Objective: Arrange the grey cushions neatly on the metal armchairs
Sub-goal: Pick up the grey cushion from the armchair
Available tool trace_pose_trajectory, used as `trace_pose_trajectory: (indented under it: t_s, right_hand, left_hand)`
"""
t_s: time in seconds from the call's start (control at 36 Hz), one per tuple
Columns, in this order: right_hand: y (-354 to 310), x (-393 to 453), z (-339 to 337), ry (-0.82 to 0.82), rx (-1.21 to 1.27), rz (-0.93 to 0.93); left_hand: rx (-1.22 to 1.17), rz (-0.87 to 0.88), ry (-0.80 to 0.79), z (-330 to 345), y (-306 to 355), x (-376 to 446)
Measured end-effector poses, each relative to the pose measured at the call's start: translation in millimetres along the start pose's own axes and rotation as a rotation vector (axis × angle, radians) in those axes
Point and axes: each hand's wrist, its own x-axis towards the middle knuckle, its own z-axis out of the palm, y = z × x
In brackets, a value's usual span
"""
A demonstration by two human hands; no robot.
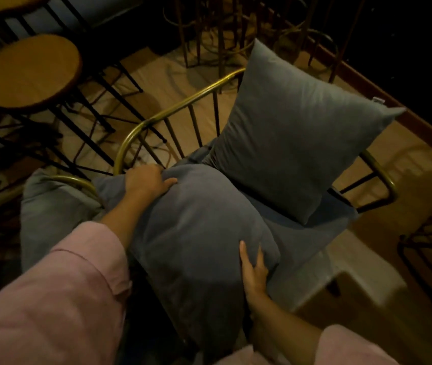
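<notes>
Gripping the far left corner of a soft grey cushion (196,233), the left hand (147,180) has its fingers curled into the plush fabric, thumb lying across the top. The right hand (253,270) lies flat against the cushion's near right edge, fingers spread and pressed into the padding. Both arms wear loose pink sleeves (59,293). The held cushion is puffy and square, sagging over the front left part of the metal armchair (183,104), whose brass-coloured tubular rail curves round the back above thin dark vertical bars. A second grey cushion (296,135), also square with pointed corners, stands tilted against the chair's back right corner. Under both lies a flat grey seat pad (312,248) that reaches the seat's front edge. A third grey cushion (51,214) sits crumpled beyond the chair's left rail. On the wooden floor (162,75) to the far left stand two round wooden-topped stools (30,72) on thin black metal legs.
</notes>
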Motion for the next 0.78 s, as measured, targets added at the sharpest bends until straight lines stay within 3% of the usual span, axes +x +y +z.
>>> trace_pose_trajectory:
  t_s: [0.14,0.31,0.42,0.64,0.78]
  right_hand:
    - [8.3,-33.2,0.2,-0.048,0.011,-0.116]
    - [-5.2,-86.3,34.2,-0.033,-0.049,-0.397]
    - [-27.4,-117.4,65.7,-0.107,-0.098,-0.564]
    - [-53.1,-180.5,155.2,-0.329,-0.319,-0.946]
    - [-51.5,-206.3,224.3,-0.515,-0.495,-1.104]
  left_hand:
    - [-0.109,-0.011,0.181,-16.6,-29.0,-46.3]
    - [-0.367,-0.131,0.410,-40.7,-113.6,-124.2]
    - [-0.522,-0.254,0.557,-48.6,-176.2,-177.2]
    - [-0.829,-0.668,0.849,-7.2,-296.5,-291.1]
    - [-0.882,-1.010,0.993,40.0,-342.7,-359.9]
